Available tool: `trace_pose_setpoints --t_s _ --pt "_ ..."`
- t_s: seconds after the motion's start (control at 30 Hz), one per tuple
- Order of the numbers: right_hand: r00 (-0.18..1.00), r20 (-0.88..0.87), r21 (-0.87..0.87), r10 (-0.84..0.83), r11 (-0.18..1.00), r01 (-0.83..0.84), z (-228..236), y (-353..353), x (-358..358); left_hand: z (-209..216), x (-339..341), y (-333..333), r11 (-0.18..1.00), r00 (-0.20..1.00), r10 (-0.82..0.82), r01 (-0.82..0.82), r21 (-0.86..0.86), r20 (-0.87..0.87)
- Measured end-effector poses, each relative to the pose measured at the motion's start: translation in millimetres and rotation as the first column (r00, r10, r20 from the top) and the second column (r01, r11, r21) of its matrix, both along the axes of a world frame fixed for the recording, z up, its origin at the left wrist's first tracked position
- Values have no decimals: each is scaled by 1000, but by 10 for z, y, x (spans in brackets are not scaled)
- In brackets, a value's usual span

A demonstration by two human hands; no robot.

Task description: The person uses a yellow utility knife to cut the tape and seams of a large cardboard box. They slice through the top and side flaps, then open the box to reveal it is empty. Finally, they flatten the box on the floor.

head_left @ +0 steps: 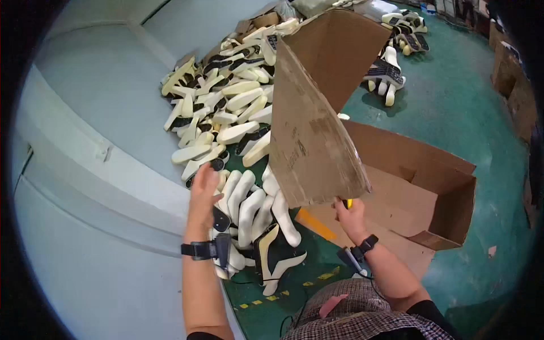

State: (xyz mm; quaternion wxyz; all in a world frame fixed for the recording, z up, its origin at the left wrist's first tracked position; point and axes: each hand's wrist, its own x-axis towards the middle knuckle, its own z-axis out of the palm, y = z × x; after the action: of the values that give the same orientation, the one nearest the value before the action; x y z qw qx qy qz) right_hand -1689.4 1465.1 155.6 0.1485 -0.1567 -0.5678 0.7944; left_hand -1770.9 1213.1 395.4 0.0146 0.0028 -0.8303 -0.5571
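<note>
My right hand (351,220) is closed around a small yellow object (349,202), mostly hidden by the fingers, at the lower edge of a large brown cardboard panel (311,136). The panel stands tilted upright, and a second cardboard panel (343,54) rises behind it. Whether the fingers also pinch the cardboard, I cannot tell. My left hand (204,192) is raised by the wall with fingers apart, holding nothing. Below and beside it lie smooth white curved pieces (249,215), and nearer me a black and cream forked piece (276,255).
An open cardboard box (422,187) lies on the green floor to the right. A big heap of cream and black moulded pieces (226,107) lines the left wall (107,170). Smaller clusters of such pieces (388,73) sit farther back. Yellow-striped tape (266,300) marks the floor near me.
</note>
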Motion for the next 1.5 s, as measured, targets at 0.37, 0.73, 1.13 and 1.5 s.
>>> trace_pose_setpoints --t_s 0.37,0.73,1.13,1.5 --pt "984 -46 491 172 862 -128 293 -428 -463 -376 -239 1393 878 841 -362 163 -451 -401" --pt "753 658 189 6 967 -173 -1787 1093 1525 1821 -2710 -1606 349 437 156 -864 -364 -886" --pt "525 850 46 -35 999 -9 -2230 1727 3004 -2643 -39 -251 789 941 213 -325 -521 -264" --pt "601 795 130 80 946 -297 -1864 2215 2220 -2637 2312 -430 858 864 479 -422 -294 159"
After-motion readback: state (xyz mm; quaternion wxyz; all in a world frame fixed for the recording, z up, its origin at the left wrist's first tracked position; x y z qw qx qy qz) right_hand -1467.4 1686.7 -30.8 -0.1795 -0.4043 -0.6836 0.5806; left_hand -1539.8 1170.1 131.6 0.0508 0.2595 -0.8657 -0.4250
